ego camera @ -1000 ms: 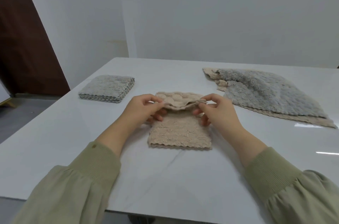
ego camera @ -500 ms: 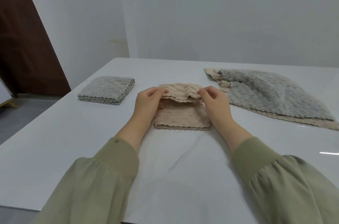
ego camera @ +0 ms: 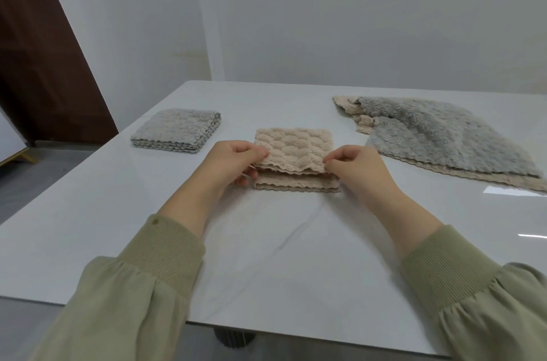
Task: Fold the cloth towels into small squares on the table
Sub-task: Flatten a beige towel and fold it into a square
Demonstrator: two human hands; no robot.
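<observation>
A beige towel [ego camera: 293, 150] lies folded in the middle of the white table [ego camera: 266, 257]. Its upper layer is doubled over the lower one, with the near edges a little apart. My left hand [ego camera: 233, 162] pinches the near left corner of the upper layer. My right hand [ego camera: 355, 166] pinches the near right corner of that layer. At the back left sits a folded grey towel [ego camera: 177, 133] as a small square stack. On the right lie unfolded towels [ego camera: 444, 135], a grey one on top of beige ones.
The table's near edge runs below my sleeves, and a dark pedestal [ego camera: 233, 340] shows under it. A white wall stands behind the table. A brown door [ego camera: 38, 64] and grey floor are off to the left.
Both hands carried the towel's far edge up and over toward me, laying the upper layer down on the lower one. The towel now looks about half as long.
</observation>
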